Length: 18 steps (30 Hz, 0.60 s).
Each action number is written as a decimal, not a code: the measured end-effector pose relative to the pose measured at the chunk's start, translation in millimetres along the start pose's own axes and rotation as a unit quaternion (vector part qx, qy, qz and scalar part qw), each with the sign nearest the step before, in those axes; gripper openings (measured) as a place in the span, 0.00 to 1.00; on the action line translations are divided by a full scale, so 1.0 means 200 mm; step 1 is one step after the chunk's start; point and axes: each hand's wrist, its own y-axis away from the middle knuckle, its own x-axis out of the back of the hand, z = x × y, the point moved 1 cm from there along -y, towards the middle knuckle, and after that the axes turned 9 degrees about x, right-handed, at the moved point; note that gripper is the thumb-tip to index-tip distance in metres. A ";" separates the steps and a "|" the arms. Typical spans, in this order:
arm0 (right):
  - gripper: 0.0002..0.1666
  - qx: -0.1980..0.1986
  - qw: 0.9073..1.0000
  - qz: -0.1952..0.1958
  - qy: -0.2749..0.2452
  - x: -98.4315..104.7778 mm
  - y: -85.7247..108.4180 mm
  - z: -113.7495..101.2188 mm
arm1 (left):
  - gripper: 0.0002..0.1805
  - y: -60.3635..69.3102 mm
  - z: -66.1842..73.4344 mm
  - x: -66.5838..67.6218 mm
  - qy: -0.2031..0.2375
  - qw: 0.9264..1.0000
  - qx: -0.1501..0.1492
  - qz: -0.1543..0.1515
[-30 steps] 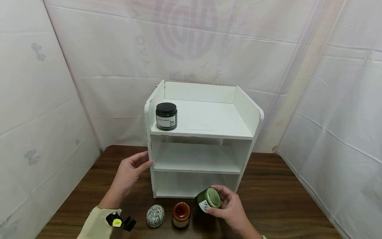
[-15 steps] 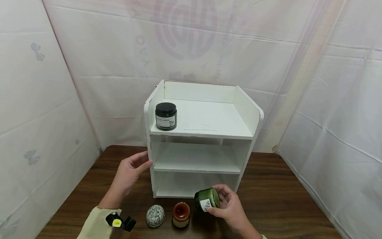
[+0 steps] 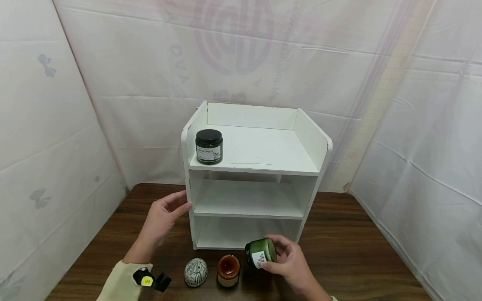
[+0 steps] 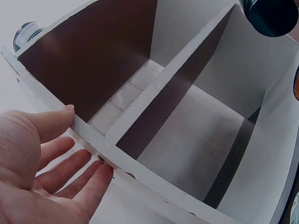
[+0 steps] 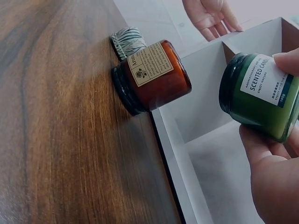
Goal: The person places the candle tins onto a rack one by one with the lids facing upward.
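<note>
My right hand (image 3: 288,261) grips a green glass scented candle jar (image 3: 260,253) by its sides, thumb on the white label. The jar is tipped sideways above the table, its black lid pointing left. In the right wrist view the jar's label (image 5: 263,79) reads "SCENTED CAND", with the thumb covering the rest. My left hand (image 3: 162,217) touches the left side panel of a white shelf unit (image 3: 248,198). Its thumb meets the front edge and the fingers lie along the outside, fairly straight, as the left wrist view shows. Another dark candle jar (image 3: 209,146) stands upright on the top shelf, at the left.
An amber candle jar (image 3: 228,269) stands upside down on its black lid in front of the unit. Left of it lies a black-and-white patterned rounded object (image 3: 196,272). The wooden table (image 3: 350,246) extends to both sides, with white sheeting (image 3: 132,83) hung behind.
The green candle jar has turned in my right hand, from its base facing up towards the head camera to lying more sideways. My left hand stays on the shelf unit.
</note>
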 end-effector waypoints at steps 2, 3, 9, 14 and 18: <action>0.42 0.003 1.000 -0.004 -0.001 0.00 0.00 0.00 | 0.30 0.00 0.00 0.00 -0.001 1.000 -0.001 0.000; 0.41 0.003 1.000 -0.005 -0.001 0.00 0.00 0.00 | 0.30 0.00 0.00 0.00 -0.001 1.000 -0.001 0.000; 0.40 -0.007 1.000 0.005 0.012 0.01 0.00 -0.02 | 0.30 0.00 0.00 0.00 0.000 1.000 -0.001 0.000; 0.39 -0.015 0.999 0.022 0.036 0.02 0.00 -0.03 | 0.30 0.00 0.00 0.00 -0.003 1.000 -0.003 0.000; 0.39 -0.024 0.999 0.024 0.033 0.02 0.00 -0.02 | 0.30 0.00 0.00 0.00 -0.004 1.000 -0.002 0.000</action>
